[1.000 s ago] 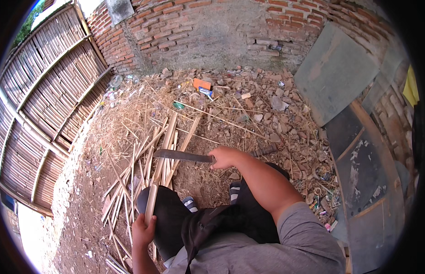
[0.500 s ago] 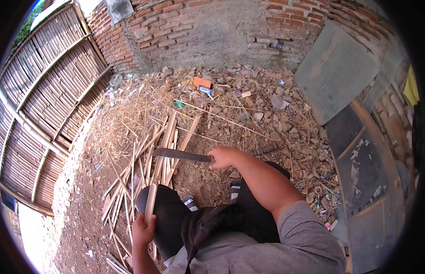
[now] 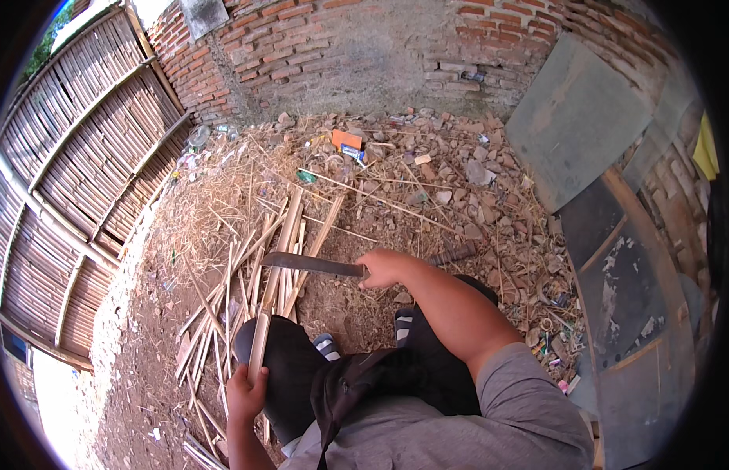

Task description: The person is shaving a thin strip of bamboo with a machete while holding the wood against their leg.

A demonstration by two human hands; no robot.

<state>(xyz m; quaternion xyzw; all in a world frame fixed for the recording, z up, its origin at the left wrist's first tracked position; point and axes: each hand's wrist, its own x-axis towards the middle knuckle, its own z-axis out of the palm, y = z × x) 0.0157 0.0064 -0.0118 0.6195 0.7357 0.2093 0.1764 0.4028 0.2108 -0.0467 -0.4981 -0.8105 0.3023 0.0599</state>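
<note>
My right hand [image 3: 382,269] is closed round the handle of a machete [image 3: 316,265], whose dark blade points left. The blade lies across the upper part of a long split bamboo strip [image 3: 259,345]; whether it touches the strip I cannot tell. Closed on the near end of that strip is my left hand [image 3: 246,393], beside my left knee. The strip runs away from me past the knee, its pale inner face showing. Several thinner bamboo strips [image 3: 216,333] lie loosely piled on the ground to the left and beyond.
A brick wall [image 3: 341,55] closes off the far side, with rubble [image 3: 490,188] and litter along its foot. At left stands a bamboo fence [image 3: 83,157]. Grey boards [image 3: 580,117] and a dark framed panel [image 3: 627,274] lean at right. A dark cylindrical object [image 3: 453,254] lies beyond my right forearm.
Hardly anything differs. The machete and my right hand have shifted very slightly away from me; my left hand and the bamboo strip hold their place.
</note>
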